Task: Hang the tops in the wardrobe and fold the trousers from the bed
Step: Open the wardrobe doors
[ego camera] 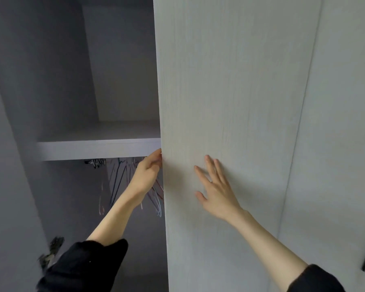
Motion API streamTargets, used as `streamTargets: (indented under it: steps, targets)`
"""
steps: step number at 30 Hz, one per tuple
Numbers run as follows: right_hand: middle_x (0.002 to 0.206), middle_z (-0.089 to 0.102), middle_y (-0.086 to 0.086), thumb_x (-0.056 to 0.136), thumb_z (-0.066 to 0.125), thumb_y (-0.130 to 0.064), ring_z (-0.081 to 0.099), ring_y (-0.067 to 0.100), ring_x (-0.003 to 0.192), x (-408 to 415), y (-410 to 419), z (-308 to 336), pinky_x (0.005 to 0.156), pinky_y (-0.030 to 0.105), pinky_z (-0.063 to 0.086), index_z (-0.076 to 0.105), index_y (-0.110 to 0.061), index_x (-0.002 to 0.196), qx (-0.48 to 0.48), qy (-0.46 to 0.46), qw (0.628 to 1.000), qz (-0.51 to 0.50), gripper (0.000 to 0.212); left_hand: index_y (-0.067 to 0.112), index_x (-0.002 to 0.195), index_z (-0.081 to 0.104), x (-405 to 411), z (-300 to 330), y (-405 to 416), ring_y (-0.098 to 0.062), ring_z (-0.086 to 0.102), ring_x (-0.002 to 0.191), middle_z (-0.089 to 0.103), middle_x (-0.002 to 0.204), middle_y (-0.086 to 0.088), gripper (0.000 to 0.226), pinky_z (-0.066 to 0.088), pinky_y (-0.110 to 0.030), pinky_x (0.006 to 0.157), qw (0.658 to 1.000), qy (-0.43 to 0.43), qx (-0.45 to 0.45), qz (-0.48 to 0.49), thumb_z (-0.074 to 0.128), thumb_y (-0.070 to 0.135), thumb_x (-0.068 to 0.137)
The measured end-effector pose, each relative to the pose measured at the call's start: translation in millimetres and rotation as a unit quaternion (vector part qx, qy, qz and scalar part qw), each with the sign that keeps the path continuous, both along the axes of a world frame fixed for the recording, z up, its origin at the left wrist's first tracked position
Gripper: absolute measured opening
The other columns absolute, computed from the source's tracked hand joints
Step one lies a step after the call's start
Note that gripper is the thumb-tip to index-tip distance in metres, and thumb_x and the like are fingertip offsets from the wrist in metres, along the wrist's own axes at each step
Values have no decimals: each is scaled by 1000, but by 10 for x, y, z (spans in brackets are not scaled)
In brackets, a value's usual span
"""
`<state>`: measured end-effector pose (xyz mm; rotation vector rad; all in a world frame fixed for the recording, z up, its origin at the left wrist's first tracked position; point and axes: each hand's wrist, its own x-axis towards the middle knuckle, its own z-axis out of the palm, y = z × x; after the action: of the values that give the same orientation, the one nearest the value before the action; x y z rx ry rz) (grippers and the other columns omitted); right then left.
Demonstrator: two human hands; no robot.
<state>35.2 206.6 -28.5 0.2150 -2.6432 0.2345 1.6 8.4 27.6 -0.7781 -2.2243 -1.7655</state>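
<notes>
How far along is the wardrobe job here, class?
Done: nothing visibly; the hangers under the shelf hang bare. In hand: the left hand grips the wardrobe door edge, and the right hand lies flat on it. Left: hanging tops, folding trousers; neither is visible.

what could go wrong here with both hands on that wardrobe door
The left hand has fingers curled round the edge of the wardrobe door, right by the shelf. If the right hand, flat on the door face, pushes it shut, those fingers may get pinched. The left forearm also sits close to the empty wire hangers and could snag or knock them off the rail.
</notes>
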Motion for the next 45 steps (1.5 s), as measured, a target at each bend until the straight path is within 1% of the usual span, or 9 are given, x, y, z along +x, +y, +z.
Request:
streamTargets:
  steps: [6,10,13,17,22,26,30,37,45]
  targets:
    - [159,-2,-3,97,47,-24,2,7,145,642,-144,-46,115,19,6,13,-24,150,-175,20,982,66,63,22,128,53,518,-78,-155,-12,60,109,65,117,0,70,51,-29,81,998,4,3,-61,22,-18,78]
    - [150,21,-15,96,51,-22,18,0,140,1196,-294,-169,103,-2,5,24,-21,148,-248,43,967,48,59,37,117,54,937,-91,-196,-15,57,112,60,123,-4,77,47,-37,86,992,21,-2,-125,22,-21,77]
    - [143,36,-14,94,55,-21,40,3,130,1615,-398,-184,101,0,18,32,-21,145,-284,40,958,27,56,27,128,50,1203,-91,-150,-11,55,111,55,128,-7,74,45,-16,78,988,31,-24,-148,24,-22,78]
    - [139,43,-13,94,55,-19,55,-1,111,2152,-383,-121,101,11,34,39,-22,142,-326,35,945,4,51,26,132,40,1589,-80,-7,-6,55,108,49,130,-9,72,46,-23,90,980,30,-20,-197,25,-24,82]
    - [139,42,-11,95,52,-14,55,5,114,2647,-245,-52,107,25,38,33,-19,145,-379,-1,925,-17,53,20,136,38,1973,-45,295,-7,55,108,46,130,-9,71,47,-15,85,965,42,-53,-255,25,-25,83]
    - [125,60,-4,97,48,-17,59,8,112,3066,141,-75,99,13,39,33,-29,145,-412,-1,909,-56,52,38,127,38,2339,-56,758,-7,50,116,42,131,3,76,44,-23,93,948,60,-82,-300,23,-23,83]
    - [117,53,-12,98,45,-11,55,2,107,3425,651,-108,85,3,36,32,-32,144,-395,4,913,-102,52,26,141,33,2691,-152,1391,-6,46,119,35,134,5,72,42,-24,100,943,68,-108,-307,20,-19,86]
    - [106,44,-18,99,37,-7,49,-5,98,3719,1527,-43,74,-3,35,32,-31,143,-402,-6,902,-158,50,22,147,25,3057,-132,2357,-2,38,121,23,141,9,63,33,-5,88,929,20,-134,-344,18,-9,92]
    - [128,47,-11,100,34,-10,46,12,123,3858,1936,86,109,35,35,30,-32,145,-452,-42,878,-150,49,27,148,21,3070,-259,2732,-4,27,137,15,153,16,60,23,-15,106,916,-8,-128,-379,22,-6,97]
